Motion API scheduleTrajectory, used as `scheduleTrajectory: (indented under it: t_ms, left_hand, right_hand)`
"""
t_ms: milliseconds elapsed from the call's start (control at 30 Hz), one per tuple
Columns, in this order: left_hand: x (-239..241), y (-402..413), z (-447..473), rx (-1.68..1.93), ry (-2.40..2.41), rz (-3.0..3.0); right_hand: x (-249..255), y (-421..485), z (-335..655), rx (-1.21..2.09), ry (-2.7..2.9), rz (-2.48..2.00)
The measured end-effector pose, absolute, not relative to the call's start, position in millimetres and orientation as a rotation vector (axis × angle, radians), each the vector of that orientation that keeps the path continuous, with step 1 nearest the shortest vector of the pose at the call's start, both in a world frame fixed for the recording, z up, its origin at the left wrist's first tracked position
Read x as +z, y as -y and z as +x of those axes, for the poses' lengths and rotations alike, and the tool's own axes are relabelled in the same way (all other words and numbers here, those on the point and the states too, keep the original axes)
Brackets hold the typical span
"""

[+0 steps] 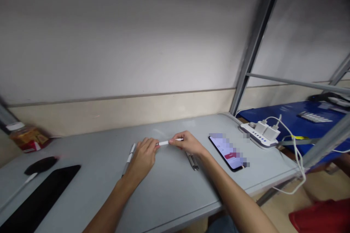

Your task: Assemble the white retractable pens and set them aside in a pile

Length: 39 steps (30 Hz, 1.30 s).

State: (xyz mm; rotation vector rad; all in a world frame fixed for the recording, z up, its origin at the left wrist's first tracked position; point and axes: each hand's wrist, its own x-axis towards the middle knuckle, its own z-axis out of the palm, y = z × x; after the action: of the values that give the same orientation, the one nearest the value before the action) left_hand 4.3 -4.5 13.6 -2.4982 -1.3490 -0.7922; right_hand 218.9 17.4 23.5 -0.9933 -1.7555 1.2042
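A slim white pen (164, 143) lies crosswise between my two hands, just above or on the grey desk (169, 189); I cannot tell which. My left hand (146, 151) is closed around its left end, fingers curled over it. Thumb and fingers of my right hand (187, 142) pinch its right part, and a white tip pokes out there. Beside my left wrist rests another white and grey pen (131, 154). Two dark grey pens (193, 162) lie close together under my right wrist, partly hidden by it.
A lit phone (228, 153) lies right of my right arm. Behind it sits a white power strip (258, 135) with plugs and a dangling cable. At left are a jar (28, 138), a black round pad (41, 165) and a long black object (41, 196). A metal post (255, 43) rises at right.
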Motion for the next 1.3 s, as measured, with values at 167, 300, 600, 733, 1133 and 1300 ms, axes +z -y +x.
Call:
scheduleTrajectory:
  t_ms: [167,300,600,733,1133,1300]
  left_hand:
    - [15,7,7,-0.845,1.422,-2.586]
    - [14,8,6,-0.783,1.511,-2.509]
    - [9,6,2,-0.465,1.745,-2.184]
    - [10,7,0,-0.391,1.803,-2.157]
    - [12,6,-1,-0.337,1.945,-1.989]
    - [12,6,-3,-0.272,1.956,-1.995]
  right_hand:
    - [23,-24,220,1.423,1.217,-0.775]
    - [22,-31,226,1.648,0.832,-0.543]
    - [16,-32,232,1.804,0.722,-0.334]
    - [18,-31,229,1.785,0.743,-0.371]
    - [23,-26,226,1.814,0.859,-0.392]
    - [23,-26,224,1.778,0.850,-0.434]
